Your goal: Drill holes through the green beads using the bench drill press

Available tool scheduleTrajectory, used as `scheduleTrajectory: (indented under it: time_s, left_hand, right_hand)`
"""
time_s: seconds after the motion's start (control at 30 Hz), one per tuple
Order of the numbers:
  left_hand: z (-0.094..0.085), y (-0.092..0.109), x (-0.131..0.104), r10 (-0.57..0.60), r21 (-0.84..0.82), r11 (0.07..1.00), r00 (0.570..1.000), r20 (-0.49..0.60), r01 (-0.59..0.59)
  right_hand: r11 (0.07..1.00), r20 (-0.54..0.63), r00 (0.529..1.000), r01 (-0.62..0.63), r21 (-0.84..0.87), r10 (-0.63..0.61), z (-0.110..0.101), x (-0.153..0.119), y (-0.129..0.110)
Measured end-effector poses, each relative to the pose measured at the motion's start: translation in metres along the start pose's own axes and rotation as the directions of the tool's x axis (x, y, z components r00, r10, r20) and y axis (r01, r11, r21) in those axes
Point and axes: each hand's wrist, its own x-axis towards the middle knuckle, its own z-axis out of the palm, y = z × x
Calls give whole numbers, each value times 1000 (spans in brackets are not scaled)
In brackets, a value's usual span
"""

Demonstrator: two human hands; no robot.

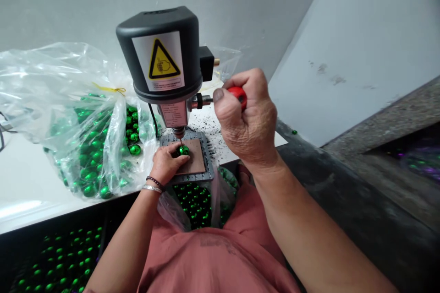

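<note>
Beneath the bit of a black-topped drill press (165, 55), my left hand (167, 160) pinches a shiny green ball (184, 150) between thumb and fingers. The ball rests on a brown square board (194, 158) over the grey slotted base (208, 171). The thin bit reaches down to the top of the ball. My right hand (247, 116) is wrapped round the red knob (238, 95) of the press lever, to the right of the machine.
A clear plastic bag (65, 82) of green balls lies on the white table (20, 192) at the left. More green balls (194, 203) sit in a bag below the table edge. Dark shavings (209, 128) are scattered behind the base. A wall rises behind.
</note>
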Motion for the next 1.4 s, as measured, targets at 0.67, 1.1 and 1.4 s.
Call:
scheduleTrajectory:
  time_s: [0.67,1.1,1.4]
  left_hand:
    - [6,-4,-4,64,104,993,995,-82,-55]
    - [8,-10,-7,84,149,986,992,-98,-69]
    - [12,-10,-8,64,174,984,989,-131,-41]
  right_hand:
    - [948,-28,972,221,-230,-233,3,-39,15]
    - [967,-124,973,170,-190,-195,9,-54,14]
    - [966,-84,971,209,-150,-223,12,-44,19]
